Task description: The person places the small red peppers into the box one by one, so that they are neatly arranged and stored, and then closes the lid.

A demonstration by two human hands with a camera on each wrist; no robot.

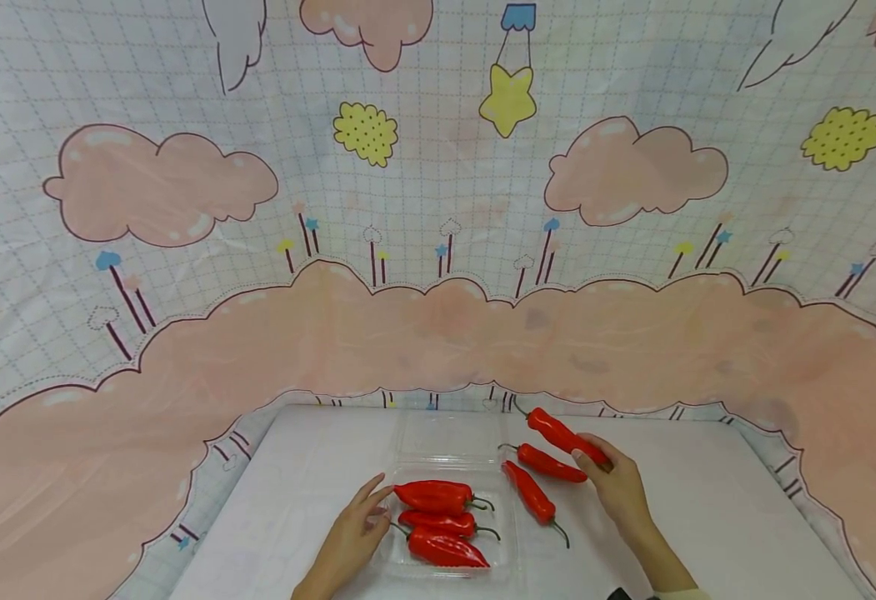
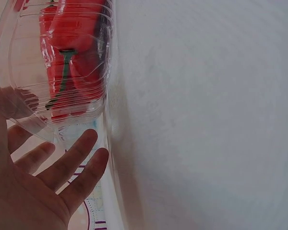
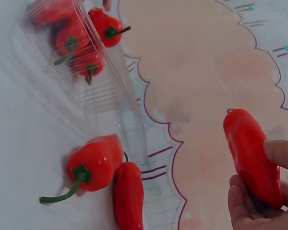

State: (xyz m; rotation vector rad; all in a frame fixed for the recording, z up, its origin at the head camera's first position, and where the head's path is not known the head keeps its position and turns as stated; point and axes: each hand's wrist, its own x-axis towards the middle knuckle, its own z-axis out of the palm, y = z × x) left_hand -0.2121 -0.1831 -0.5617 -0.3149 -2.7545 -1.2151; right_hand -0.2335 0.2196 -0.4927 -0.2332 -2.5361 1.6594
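A clear plastic container (image 1: pixel 514 542) holds several red peppers (image 1: pixel 433 497), packed side by side with green stems. At its left side is my left hand (image 1: pixel 351 533), fingers spread and loosely bent right by the wall. The left wrist view shows this hand (image 2: pixel 48 177) gripping nothing, its fingertips near the container's end (image 2: pixel 81 108). My right hand (image 1: pixel 621 487) pinches a red pepper (image 1: pixel 561 433) by its tip between thumb and fingers, raised with the stem pointing away to the upper left. In the right wrist view the held pepper (image 3: pixel 247 148) is apart from everything else.
Two more red peppers, one slanting toward me (image 1: pixel 533 493) and one behind it (image 1: pixel 552 463), lie on the white table (image 1: pixel 257 500) right of the container. Its open clear lid (image 1: pixel 448 437) lies flat at the back. Behind the table hangs a patterned cloth (image 1: pixel 438 333).
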